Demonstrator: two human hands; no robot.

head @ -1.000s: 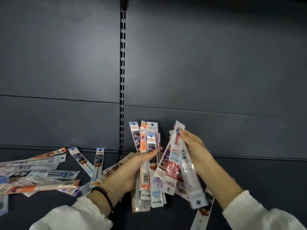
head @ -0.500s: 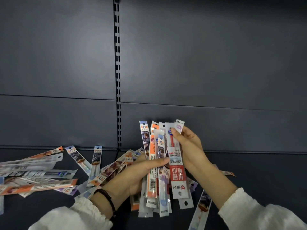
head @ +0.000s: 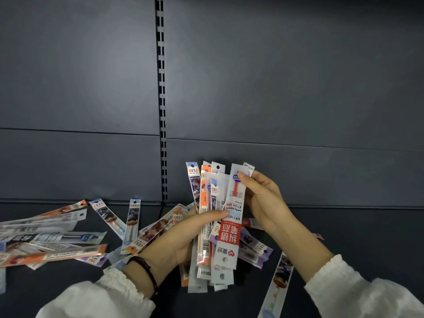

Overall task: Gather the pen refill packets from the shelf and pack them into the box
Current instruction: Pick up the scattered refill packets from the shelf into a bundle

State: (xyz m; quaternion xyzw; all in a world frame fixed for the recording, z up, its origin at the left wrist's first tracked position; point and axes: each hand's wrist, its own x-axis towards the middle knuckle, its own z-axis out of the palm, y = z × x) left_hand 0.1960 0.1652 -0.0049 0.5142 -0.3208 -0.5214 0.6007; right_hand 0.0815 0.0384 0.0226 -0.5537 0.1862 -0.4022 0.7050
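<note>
Head view: we see both hands over the dark shelf (head: pixel 344 228), holding one bundle of refill packets (head: pixel 213 226) between them. The bundle stands near upright, long axis running top to bottom, hang-hole ends up toward the back panel (head: pixel 275 88). Left hand (head: pixel 183 235) has its grip clenched around the bundle's middle, thumb across the front. Right hand (head: pixel 263 200) pinches the top of the front packet (head: pixel 229 226), white with a red label, print upside down, its far end pointing up and slightly right. Loose packets (head: pixel 52 235) lie flat on the shelf at left, mostly long axis left-right; two near the slotted upright (head: pixel 162 99) point toward the back panel. One more packet (head: pixel 278 283) lies at lower right, angled up-right. Black band (head: pixel 144 269) on the left wrist, white sleeves (head: pixel 110 299) at the bottom.
</note>
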